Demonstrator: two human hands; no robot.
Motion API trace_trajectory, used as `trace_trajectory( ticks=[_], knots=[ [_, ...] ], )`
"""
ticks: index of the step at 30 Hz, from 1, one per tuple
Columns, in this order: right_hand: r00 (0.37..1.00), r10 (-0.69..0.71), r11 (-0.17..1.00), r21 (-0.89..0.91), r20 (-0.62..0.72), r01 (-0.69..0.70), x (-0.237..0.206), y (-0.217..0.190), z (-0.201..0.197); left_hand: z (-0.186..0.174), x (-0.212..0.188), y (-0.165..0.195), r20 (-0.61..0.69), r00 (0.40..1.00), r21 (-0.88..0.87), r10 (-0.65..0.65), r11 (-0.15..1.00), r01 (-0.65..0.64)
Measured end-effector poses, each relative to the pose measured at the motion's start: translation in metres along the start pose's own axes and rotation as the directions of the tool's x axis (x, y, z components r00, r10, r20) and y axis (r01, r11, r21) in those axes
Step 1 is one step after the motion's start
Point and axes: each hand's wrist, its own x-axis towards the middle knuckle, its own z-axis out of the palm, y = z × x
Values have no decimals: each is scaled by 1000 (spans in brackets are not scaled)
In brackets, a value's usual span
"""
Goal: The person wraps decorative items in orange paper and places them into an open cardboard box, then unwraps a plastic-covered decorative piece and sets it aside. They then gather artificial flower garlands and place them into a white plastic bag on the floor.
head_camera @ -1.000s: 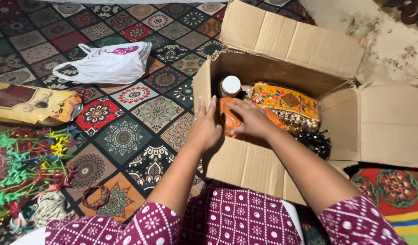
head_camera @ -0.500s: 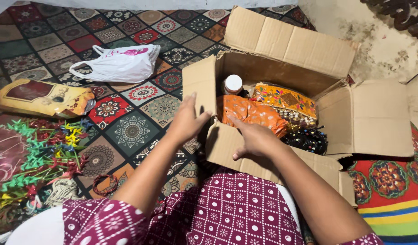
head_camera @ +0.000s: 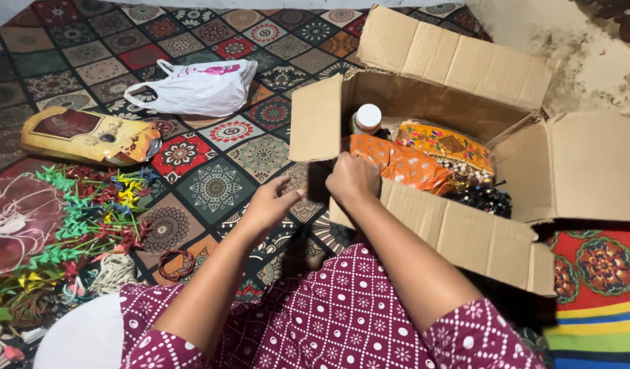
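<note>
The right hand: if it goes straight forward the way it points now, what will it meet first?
Probably the orange cloth bundle inside the cardboard box. The right hand is at the near flap, just before it; depth is unclear.

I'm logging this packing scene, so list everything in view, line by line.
cardboard box: one, brown, flaps open, on the floor at right
orange cloth bundle: one, orange, inside the box
embroidered cloth: one, yellow-orange with a pattern, inside the box behind the bundle
bottle: one, white cap, upright in the box's back corner
dark beaded item: one, black, inside the box at right
plastic bag: one, white, on the mat
pouch: one, gold and maroon, on the mat at left
paper pinwheels: a pile, mixed colours, at left
patterned mat: one, multicoloured, under everything
left hand: empty, over the mat beside the box
right hand: at the box's near flap
</note>
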Motion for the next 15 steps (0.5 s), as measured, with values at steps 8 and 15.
trace_trajectory(
  ticks=[8,15],
  knots=[
    [925,-245,967,0,-290,255,7,-13,20,-2,4,18,-283,957,-96,58,992,-88],
    [647,-457,842,-63,-610,535,2,-42,33,-45,-7,2,-311,943,-152,119,973,-173]
  ],
)
